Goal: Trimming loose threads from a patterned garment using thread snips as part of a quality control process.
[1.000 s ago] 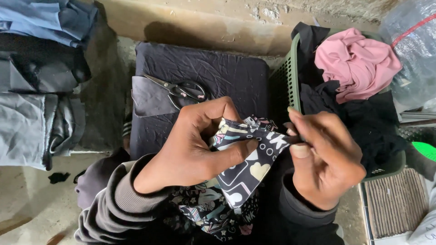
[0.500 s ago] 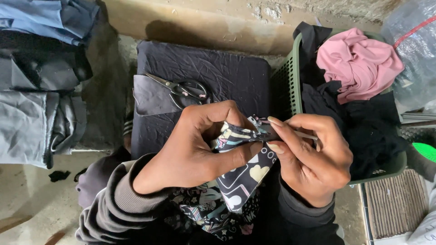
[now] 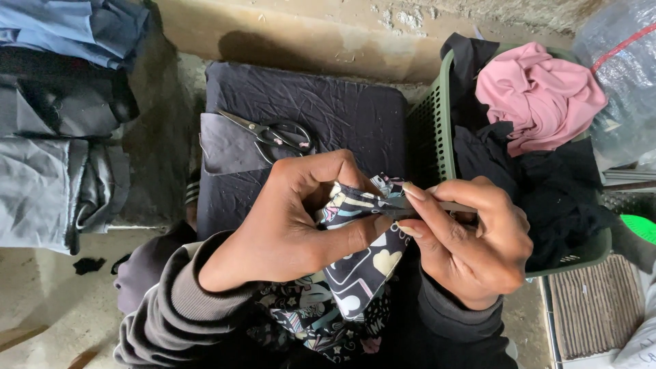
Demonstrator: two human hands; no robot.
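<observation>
Beyond both hands, a dark creased cloth pad [image 3: 307, 109] is lying on a rough concrete floor under a pale wall, with black-handled scissors [image 3: 273, 134] resting on it just past the left hand's knuckles; folded grey and blue garments [image 3: 55, 137] are sitting well to the left, and a green plastic basket [image 3: 437, 130] holding a pink garment [image 3: 540, 96] is standing just right of the right hand. The left hand [image 3: 301, 219] is curling closed, thumb pinching the black patterned fabric [image 3: 362, 266], whose long axis is running from the fingertips down toward the person's lap. The right hand [image 3: 471, 239] is pinching the fabric's upper edge together with a thin pale stick-like tool [image 3: 447, 206] pointing right.
</observation>
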